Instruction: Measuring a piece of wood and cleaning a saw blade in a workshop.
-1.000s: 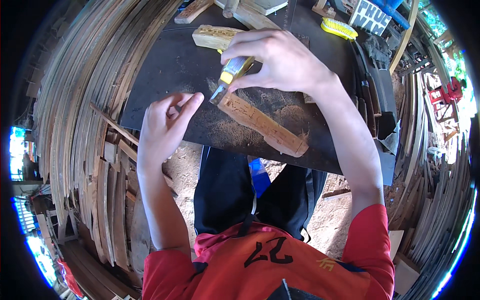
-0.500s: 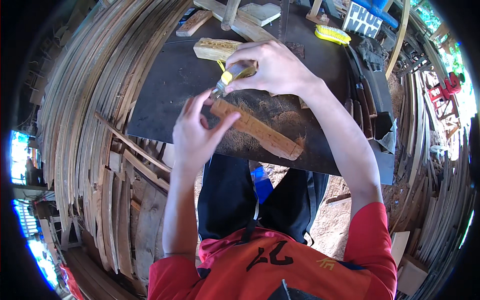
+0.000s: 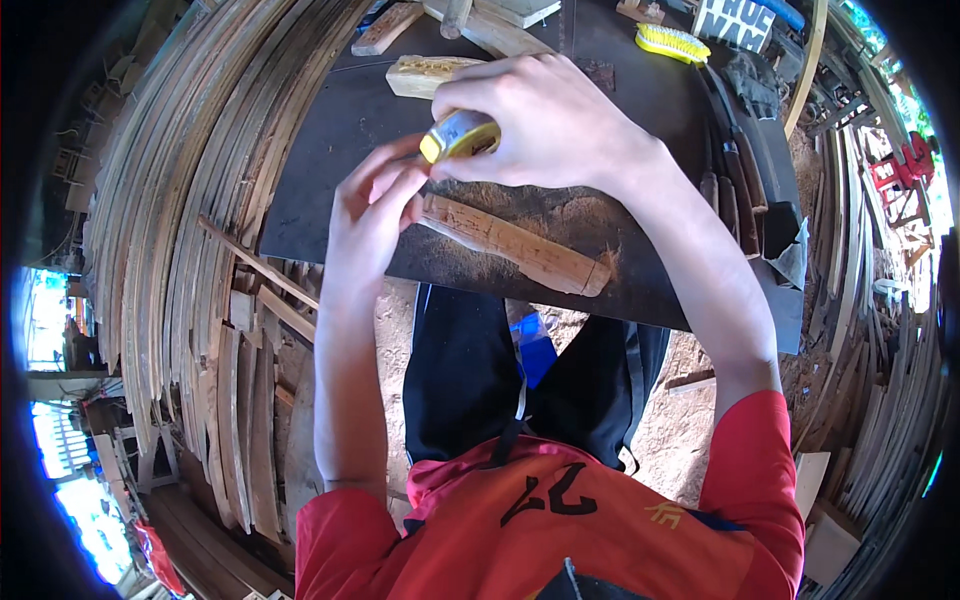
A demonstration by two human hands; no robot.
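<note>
My right hand (image 3: 530, 125) is closed round a yellow and silver tape measure (image 3: 455, 135) above the dark work table (image 3: 320, 200). My left hand (image 3: 380, 200) reaches up to the tape measure's lower left end, fingertips pinched together there; what they grip is hidden. Below both hands a shaped length of pencil-marked wood (image 3: 515, 245) lies diagonally on the table, its left end near my left hand, with sawdust round it. A pale wood block (image 3: 410, 78) lies just behind my right hand.
More wood offcuts (image 3: 390, 28) lie at the back. A yellow brush (image 3: 670, 42), a sign board (image 3: 730, 22) and long tools with wooden handles (image 3: 740, 190) line the table's right. Stacked wooden strips (image 3: 170, 220) flank the table on the left, more (image 3: 870, 380) on the right.
My left hand has moved right and up from beside the wood to the end of the tape measure. My right hand has shifted slightly left with the tape measure in it.
</note>
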